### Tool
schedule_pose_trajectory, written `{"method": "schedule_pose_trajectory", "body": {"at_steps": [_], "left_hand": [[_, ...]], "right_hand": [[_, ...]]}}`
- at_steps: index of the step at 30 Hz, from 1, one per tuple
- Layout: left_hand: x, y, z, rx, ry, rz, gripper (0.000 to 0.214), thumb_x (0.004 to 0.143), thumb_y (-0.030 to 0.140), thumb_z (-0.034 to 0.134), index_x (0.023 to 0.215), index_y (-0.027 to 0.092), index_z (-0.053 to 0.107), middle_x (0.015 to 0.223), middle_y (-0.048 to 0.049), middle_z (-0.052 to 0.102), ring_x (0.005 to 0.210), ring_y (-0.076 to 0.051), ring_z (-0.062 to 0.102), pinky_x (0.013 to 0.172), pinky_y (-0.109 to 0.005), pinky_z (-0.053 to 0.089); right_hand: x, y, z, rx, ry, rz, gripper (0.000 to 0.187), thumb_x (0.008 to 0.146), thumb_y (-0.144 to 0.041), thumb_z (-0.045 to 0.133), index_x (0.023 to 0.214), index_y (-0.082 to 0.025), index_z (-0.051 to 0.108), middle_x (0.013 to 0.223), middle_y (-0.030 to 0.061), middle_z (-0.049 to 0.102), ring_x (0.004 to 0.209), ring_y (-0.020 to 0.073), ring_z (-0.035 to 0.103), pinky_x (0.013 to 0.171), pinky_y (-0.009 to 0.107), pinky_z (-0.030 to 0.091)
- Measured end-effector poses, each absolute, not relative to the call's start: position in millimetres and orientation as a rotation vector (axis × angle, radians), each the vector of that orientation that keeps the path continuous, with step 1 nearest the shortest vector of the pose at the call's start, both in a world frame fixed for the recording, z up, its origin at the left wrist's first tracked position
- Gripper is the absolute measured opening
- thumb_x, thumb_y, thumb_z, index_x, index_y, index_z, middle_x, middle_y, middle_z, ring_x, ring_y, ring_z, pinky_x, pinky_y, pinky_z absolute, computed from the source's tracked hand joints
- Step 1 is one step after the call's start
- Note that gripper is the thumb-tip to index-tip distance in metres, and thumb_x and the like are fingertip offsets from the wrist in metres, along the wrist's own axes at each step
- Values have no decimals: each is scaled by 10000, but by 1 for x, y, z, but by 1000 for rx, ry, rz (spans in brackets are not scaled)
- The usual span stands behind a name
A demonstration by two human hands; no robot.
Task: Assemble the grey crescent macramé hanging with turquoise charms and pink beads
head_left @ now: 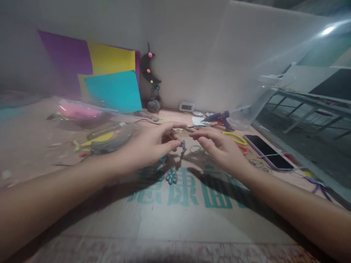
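My left hand [161,140] is in the middle, thumb and fingers curled around a small grey piece [183,146] at the thumb tip. Below it is a flower-shaped ornament [172,176] in grey with turquoise spots; whether it hangs from the piece or lies on the board I cannot tell. Part of another turquoise-and-grey item is hidden under my left hand. To the right, my right hand [216,144] hovers with its fingers stretched and apart, holding nothing visible. Both hands are above a pale board [164,223] printed with green characters.
A blue glue gun [219,117], yellow-handled pliers or scissors [235,138] and a phone [268,151] lie at the right. Behind stand a small digital clock [186,107] and a black crescent ornament [146,69]. Coloured sheets [112,91] lean on the left wall, near a pink bagged item [79,110].
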State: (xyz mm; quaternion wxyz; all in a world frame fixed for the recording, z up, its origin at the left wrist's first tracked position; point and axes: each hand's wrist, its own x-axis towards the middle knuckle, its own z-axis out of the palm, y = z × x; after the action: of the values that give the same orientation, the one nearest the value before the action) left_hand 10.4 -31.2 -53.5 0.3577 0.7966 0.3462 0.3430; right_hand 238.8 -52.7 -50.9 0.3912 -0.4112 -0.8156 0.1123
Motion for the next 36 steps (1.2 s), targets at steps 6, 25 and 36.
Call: {"method": "schedule_pose_trajectory", "body": {"at_steps": [6,25,36], "left_hand": [[13,-33,-27,2273,868,803,412,900,287,572,1305,214,578,893,-32,707,795,-159,655,705,-260,486],[28,-31,15,2467,925,676,360,849,266,608,1199,243,688,860,-11,735,733,-155,651,636,-231,435],[26,-30,6,2415,804,777,196,857,196,613,1015,228,724,808,27,722,703,-123,629,671,-223,447]], "right_hand": [[224,-46,-16,-1101,-2223,489,202,891,-363,617,845,-205,735,927,44,743,917,209,671,830,346,500],[238,-42,-10,-1225,-2210,581,288,866,-467,611,831,-212,741,866,36,740,793,199,669,685,324,491],[232,-46,-8,-1250,-2152,712,149,820,-345,681,830,-209,741,960,31,763,929,212,689,856,354,504]]}}
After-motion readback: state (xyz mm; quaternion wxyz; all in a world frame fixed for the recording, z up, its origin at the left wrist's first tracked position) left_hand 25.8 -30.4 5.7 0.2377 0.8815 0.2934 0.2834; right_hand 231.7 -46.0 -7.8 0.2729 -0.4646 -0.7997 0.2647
